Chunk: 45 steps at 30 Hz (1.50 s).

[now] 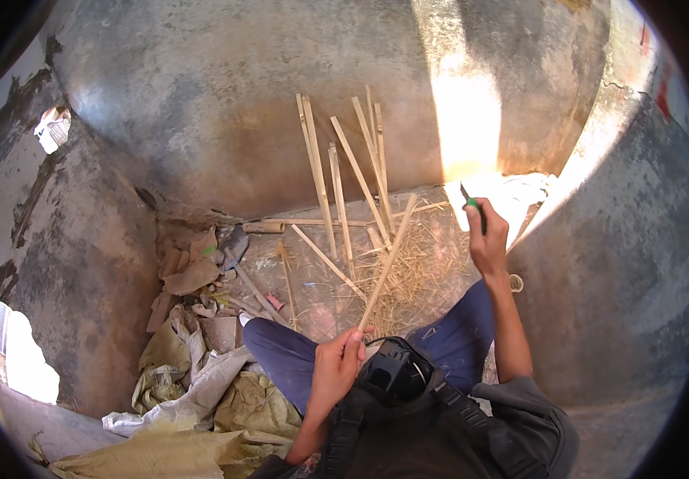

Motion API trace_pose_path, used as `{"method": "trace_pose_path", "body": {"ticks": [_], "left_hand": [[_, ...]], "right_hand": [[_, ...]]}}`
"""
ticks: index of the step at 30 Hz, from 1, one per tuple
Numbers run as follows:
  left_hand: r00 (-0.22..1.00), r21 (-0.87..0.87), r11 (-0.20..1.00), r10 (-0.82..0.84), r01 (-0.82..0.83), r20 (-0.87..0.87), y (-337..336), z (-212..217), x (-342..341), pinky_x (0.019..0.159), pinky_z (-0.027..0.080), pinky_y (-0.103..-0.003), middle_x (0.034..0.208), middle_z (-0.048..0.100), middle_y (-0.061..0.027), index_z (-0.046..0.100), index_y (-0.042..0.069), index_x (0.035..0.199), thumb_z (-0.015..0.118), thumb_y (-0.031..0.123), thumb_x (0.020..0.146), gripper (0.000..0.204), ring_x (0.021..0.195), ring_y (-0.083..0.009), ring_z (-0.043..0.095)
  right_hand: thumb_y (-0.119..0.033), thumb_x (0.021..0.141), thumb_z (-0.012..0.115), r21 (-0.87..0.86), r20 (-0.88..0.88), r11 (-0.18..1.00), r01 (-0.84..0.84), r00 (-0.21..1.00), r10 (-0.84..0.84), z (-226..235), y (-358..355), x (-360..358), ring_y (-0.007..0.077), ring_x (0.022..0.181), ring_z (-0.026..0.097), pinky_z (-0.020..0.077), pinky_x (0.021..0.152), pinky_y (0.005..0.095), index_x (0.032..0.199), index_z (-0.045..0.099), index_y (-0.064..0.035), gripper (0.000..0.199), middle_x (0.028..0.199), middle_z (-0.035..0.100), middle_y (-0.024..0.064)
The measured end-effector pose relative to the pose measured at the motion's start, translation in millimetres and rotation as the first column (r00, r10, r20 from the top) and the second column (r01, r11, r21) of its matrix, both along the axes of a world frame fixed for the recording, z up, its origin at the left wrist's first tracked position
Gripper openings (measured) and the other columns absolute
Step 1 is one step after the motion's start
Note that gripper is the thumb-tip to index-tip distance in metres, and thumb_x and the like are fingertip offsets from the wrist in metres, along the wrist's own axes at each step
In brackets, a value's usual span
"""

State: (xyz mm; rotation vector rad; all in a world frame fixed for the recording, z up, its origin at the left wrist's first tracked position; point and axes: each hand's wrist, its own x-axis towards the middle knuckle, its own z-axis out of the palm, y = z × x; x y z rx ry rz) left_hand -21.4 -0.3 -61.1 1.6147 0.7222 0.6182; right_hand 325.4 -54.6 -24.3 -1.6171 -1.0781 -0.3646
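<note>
My left hand is closed around the lower end of a pale wooden strip, which slants up and away over the floor between my legs. Raised out to the right, my right hand grips a small knife by its green and dark handle, with the short blade pointing up and away. The blade is apart from the strip. Thin shavings are heaped on the floor beneath and beyond the strip.
Several wooden strips lean against the far wall; others lie on the floor. Scraps and broken pieces are piled at the left, with crumpled sacks nearer me. Walls rise close on both sides. Bright sunlight falls at the far right.
</note>
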Motion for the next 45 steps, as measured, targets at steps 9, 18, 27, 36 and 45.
{"method": "trace_pose_path", "body": {"ticks": [9, 18, 27, 36, 45], "left_hand": [[0.999, 0.1, 0.995, 0.014, -0.02, 0.053, 14, 11, 22, 0.058, 0.039, -0.024, 0.075, 0.064, 0.0006, 0.072, -0.001, 0.133, 0.055, 0.017, 0.115, 0.03, 0.064, -0.0032, 0.049], [0.995, 0.09, 0.992, -0.09, 0.087, 0.036, 15, 19, 19, 0.057, 0.043, -0.021, 0.093, 0.076, -0.0038, 0.065, -0.003, 0.141, 0.059, 0.011, 0.113, 0.032, 0.065, -0.0029, 0.054], [0.993, 0.001, 0.999, -0.032, 0.032, 0.112, 13, 7, 20, 0.064, 0.049, -0.019, 0.108, 0.079, -0.0098, 0.057, -0.003, 0.127, 0.062, 0.003, 0.109, 0.019, 0.072, -0.0044, 0.059], [0.964, -0.137, 0.975, -0.141, 0.175, 0.225, 16, 14, 16, 0.068, 0.05, -0.02, 0.116, 0.079, -0.0127, 0.058, -0.005, 0.141, 0.062, 0.007, 0.11, 0.033, 0.077, -0.0045, 0.059], [0.971, -0.125, 0.992, 0.05, -0.02, 0.236, 3, 15, 25, 0.063, 0.049, -0.02, 0.096, 0.074, -0.0097, 0.043, 0.001, 0.131, 0.065, 0.0, 0.107, 0.033, 0.073, -0.0055, 0.059]], "right_hand": [[-0.029, 0.098, 0.079, -0.246, 0.224, 0.889, -0.387, 0.869, 0.441, -43, -7, -112, 0.0296, 0.071, 0.073, 0.0561, 0.06, 0.0396, 0.107, 0.073, -0.0045, 0.027, 0.088, 0.073, 0.0109], [-0.028, 0.096, 0.08, -0.136, 0.14, 0.919, -0.369, 0.911, 0.387, -42, -4, -115, 0.0296, 0.071, 0.074, 0.0563, 0.059, 0.038, 0.107, 0.074, -0.0047, 0.027, 0.088, 0.074, 0.0106], [-0.027, 0.094, 0.081, -0.246, 0.233, 0.872, -0.424, 0.847, 0.478, -32, -14, -132, 0.0291, 0.068, 0.072, 0.0545, 0.057, 0.0376, 0.105, 0.075, -0.0057, 0.024, 0.083, 0.071, 0.0089], [-0.027, 0.097, 0.08, -0.153, 0.157, 0.945, -0.288, 0.937, 0.311, -22, -14, -103, 0.0299, 0.069, 0.073, 0.0562, 0.059, 0.0376, 0.108, 0.074, -0.0042, 0.027, 0.089, 0.075, 0.0102], [-0.029, 0.094, 0.081, -0.243, 0.248, 0.888, -0.391, 0.86, 0.446, -28, -19, -129, 0.0267, 0.067, 0.072, 0.0548, 0.057, 0.0384, 0.107, 0.075, -0.0082, 0.026, 0.084, 0.07, 0.0064]]}}
